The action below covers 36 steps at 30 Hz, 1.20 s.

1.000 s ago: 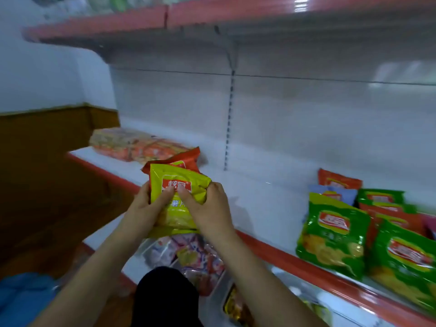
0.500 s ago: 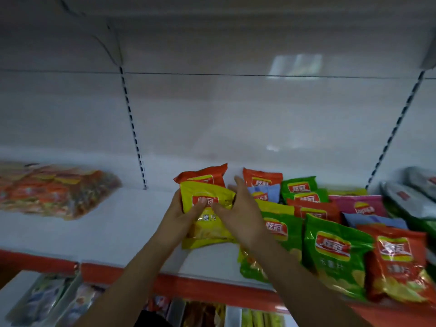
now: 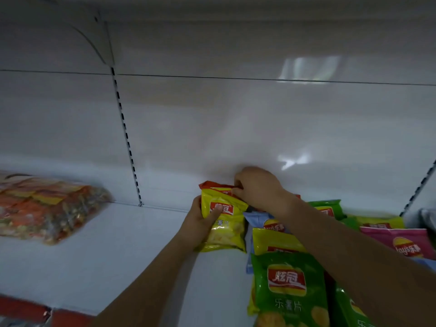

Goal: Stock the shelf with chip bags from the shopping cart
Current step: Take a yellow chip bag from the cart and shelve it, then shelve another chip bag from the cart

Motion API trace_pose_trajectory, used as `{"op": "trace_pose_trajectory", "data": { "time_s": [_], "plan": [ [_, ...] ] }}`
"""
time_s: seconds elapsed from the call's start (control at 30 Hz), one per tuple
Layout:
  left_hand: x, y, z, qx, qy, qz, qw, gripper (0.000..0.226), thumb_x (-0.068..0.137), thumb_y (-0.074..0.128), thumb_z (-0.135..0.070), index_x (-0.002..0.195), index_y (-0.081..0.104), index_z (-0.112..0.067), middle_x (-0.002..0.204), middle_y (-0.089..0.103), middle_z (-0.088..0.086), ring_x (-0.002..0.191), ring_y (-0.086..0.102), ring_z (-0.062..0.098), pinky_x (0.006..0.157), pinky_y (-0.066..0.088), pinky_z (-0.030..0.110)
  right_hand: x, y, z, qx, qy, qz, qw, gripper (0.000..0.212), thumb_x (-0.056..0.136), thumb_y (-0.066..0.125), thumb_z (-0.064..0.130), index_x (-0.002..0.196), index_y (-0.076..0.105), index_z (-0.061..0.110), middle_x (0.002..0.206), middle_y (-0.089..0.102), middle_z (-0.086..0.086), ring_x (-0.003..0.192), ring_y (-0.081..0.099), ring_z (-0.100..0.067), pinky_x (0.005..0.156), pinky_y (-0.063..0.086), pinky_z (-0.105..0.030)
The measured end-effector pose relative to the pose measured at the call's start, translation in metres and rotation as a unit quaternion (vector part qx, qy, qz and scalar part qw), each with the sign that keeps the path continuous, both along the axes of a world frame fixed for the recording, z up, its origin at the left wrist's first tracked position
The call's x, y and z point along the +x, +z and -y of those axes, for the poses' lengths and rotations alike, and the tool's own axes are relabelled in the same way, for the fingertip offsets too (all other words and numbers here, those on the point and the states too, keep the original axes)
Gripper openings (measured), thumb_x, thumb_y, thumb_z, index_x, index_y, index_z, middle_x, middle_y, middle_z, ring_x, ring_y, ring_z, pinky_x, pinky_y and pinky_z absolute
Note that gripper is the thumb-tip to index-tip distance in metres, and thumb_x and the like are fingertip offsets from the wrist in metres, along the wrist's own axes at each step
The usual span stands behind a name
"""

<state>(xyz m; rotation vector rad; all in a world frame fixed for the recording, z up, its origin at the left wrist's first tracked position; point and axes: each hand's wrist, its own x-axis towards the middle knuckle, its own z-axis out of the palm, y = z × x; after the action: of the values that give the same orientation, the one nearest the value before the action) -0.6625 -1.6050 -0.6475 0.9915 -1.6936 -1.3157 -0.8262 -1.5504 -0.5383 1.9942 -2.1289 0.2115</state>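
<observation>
Chip bags are what we are handling: a yellow chip bag [image 3: 224,223] stands on the white shelf [image 3: 118,251], at the left end of the bags already stocked there. Our left hand [image 3: 198,230] has its grip closed on that bag's left edge, thumb pressed across the red logo on the front. Behind it an orange chip bag [image 3: 212,184] shows only its top strip. Our right hand [image 3: 257,187] reaches over from the right, its fingers curled down onto the tops of these two bags; it seems to pinch the orange bag's top seam, though the exact hold is partly hidden by the knuckles.

Just right of the yellow bag we see a blue bag [image 3: 256,217], a second yellow bag [image 3: 273,240] and, nearest to us, a green bag [image 3: 287,286], each overlapping the next. Farther right, past our forearm, lie a pink bag [image 3: 398,239] and another green bag [image 3: 326,205] near the back panel. Well apart on the shelf's left sits a clear-wrapped bundle of snacks [image 3: 47,208]. The shelf's red front edge [image 3: 23,308] shows at the lower left.
</observation>
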Motion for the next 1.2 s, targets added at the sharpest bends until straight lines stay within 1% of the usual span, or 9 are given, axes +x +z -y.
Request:
{"op": "trace_pose_trajectory", "data": {
  "time_s": [0.17, 0.23, 0.4, 0.53, 0.63, 0.77, 0.97, 1.07, 1.2],
  "plan": [
    [-0.003, -0.001, -0.008, -0.018, -0.008, -0.034, 0.999, 0.026, 0.091, 0.068, -0.027, 0.112, 0.053, -0.032, 0.113, 0.069, -0.002, 0.091, 0.07, 0.004, 0.073, 0.056, 0.018, 0.002, -0.004, -0.001, -0.031, -0.01, -0.099, 0.995, 0.028, 0.093, 0.055, 0.038, 0.098, 0.069, 0.014, 0.099, 0.067, -0.007, 0.093, 0.064, -0.027, 0.069, 0.037, -0.03],
    [0.007, -0.005, -0.012, -0.009, -0.04, -0.056, 0.998, 0.034, 0.088, 0.072, -0.02, 0.113, 0.053, -0.032, 0.11, 0.07, -0.006, 0.091, 0.072, 0.003, 0.072, 0.059, 0.023, 0.0, -0.004, 0.0, -0.043, -0.021, -0.104, 0.993, 0.016, 0.09, 0.057, 0.025, 0.091, 0.07, 0.015, 0.092, 0.068, -0.006, 0.088, 0.065, -0.026, 0.065, 0.033, -0.027],
    [0.016, -0.013, -0.019, -0.075, -0.101, -0.002, 0.992, 0.048, 0.083, 0.08, -0.017, 0.127, 0.061, -0.02, 0.119, 0.072, 0.005, 0.108, 0.07, 0.026, 0.091, 0.057, 0.052, -0.002, 0.0, -0.001, -0.041, -0.036, -0.091, 0.994, 0.016, 0.078, 0.057, 0.003, 0.081, 0.07, 0.013, 0.086, 0.07, -0.009, 0.083, 0.066, -0.03, 0.062, 0.03, -0.027],
    [0.012, 0.001, -0.023, -0.065, -0.136, 0.031, 0.988, 0.051, 0.083, 0.079, -0.022, 0.129, 0.058, -0.025, 0.121, 0.072, -0.001, 0.11, 0.069, 0.018, 0.095, 0.056, 0.047, 0.003, 0.008, -0.006, -0.076, -0.037, -0.085, 0.993, 0.007, 0.073, 0.069, 0.009, 0.066, 0.066, 0.008, 0.07, 0.067, -0.014, 0.067, 0.065, -0.034, 0.057, 0.029, -0.027],
    [0.025, 0.011, -0.027, -0.029, -0.149, 0.048, 0.987, 0.058, 0.082, 0.081, -0.028, 0.131, 0.051, -0.031, 0.125, 0.068, -0.008, 0.113, 0.065, 0.006, 0.091, 0.054, 0.025, 0.016, 0.02, -0.013, -0.107, -0.039, -0.053, 0.992, 0.013, 0.076, 0.071, 0.018, 0.071, 0.068, 0.006, 0.075, 0.068, -0.014, 0.073, 0.064, -0.035, 0.061, 0.038, -0.031],
    [0.074, 0.027, -0.031, -0.05, -0.015, 0.141, 0.989, 0.111, 0.071, 0.069, -0.064, 0.158, 0.015, -0.022, 0.157, 0.033, -0.001, 0.14, 0.034, 0.007, 0.109, 0.03, 0.023, 0.062, 0.041, -0.015, -0.077, -0.014, 0.01, 0.997, 0.036, 0.094, 0.051, 0.038, 0.116, 0.064, 0.013, 0.117, 0.064, -0.009, 0.112, 0.057, -0.03, 0.09, 0.042, -0.036],
    [0.185, 0.064, -0.059, -0.095, 0.113, 0.1, 0.984, 0.087, 0.082, 0.054, -0.067, 0.155, 0.022, -0.033, 0.151, 0.039, -0.008, 0.135, 0.039, 0.006, 0.11, 0.032, 0.029, 0.184, 0.048, -0.008, -0.021, 0.137, 0.237, 0.962, 0.054, 0.095, 0.051, 0.049, 0.137, 0.052, 0.014, 0.138, 0.057, -0.007, 0.124, 0.053, -0.025, 0.1, 0.044, -0.035],
    [0.254, 0.08, -0.086, -0.124, 0.182, 0.094, 0.971, 0.066, 0.095, 0.052, -0.051, 0.153, 0.027, -0.031, 0.151, 0.04, -0.008, 0.132, 0.043, 0.008, 0.107, 0.036, 0.03, 0.257, 0.044, -0.015, 0.006, 0.186, 0.343, 0.921, 0.057, 0.096, 0.05, 0.05, 0.141, 0.048, 0.016, 0.14, 0.055, -0.004, 0.122, 0.055, -0.022, 0.09, 0.042, -0.028],
    [0.354, 0.095, -0.149, -0.109, 0.289, 0.094, 0.946, 0.068, 0.095, 0.05, -0.055, 0.154, 0.025, -0.033, 0.15, 0.039, -0.006, 0.133, 0.042, 0.013, 0.108, 0.041, 0.037, 0.364, 0.034, -0.04, 0.035, 0.261, 0.411, 0.873, 0.052, 0.096, 0.047, 0.051, 0.137, 0.054, 0.019, 0.135, 0.061, -0.002, 0.116, 0.06, -0.02, 0.082, 0.04, -0.025]
  ]
}}
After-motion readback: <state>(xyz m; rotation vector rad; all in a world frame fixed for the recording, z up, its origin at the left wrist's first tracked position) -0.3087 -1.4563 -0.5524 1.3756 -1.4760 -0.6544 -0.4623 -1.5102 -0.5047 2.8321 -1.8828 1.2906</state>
